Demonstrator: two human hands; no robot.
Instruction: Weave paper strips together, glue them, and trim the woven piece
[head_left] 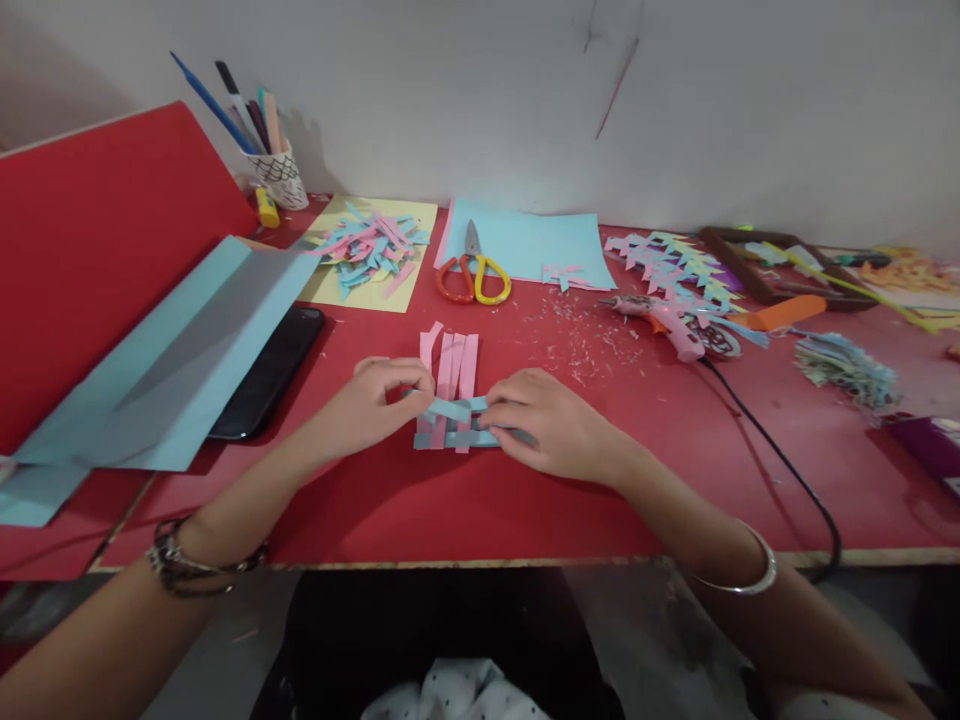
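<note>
Several pink paper strips (448, 362) lie upright on the red tabletop, crossed by blue paper strips in a small weave. One blue paper strip (450, 410) slants across the pink ones, its left end pinched between the thumb and finger of my left hand (394, 390). A lower blue strip (442, 439) runs through the pink strips near their bottom ends. My right hand (541, 420) rests at the right side of the weave, fingers bent over the ends of the blue strips. Its fingertips partly hide those ends, so I cannot tell exactly what they grip.
Scissors (473, 270) lie behind the weave, beside blue sheets (540, 240). Paper scraps (371, 245) are piled at the back left. A phone (274, 375) lies under a leaning blue sheet (202, 360). At right, a glue gun (664, 320) trails its black cord (772, 440).
</note>
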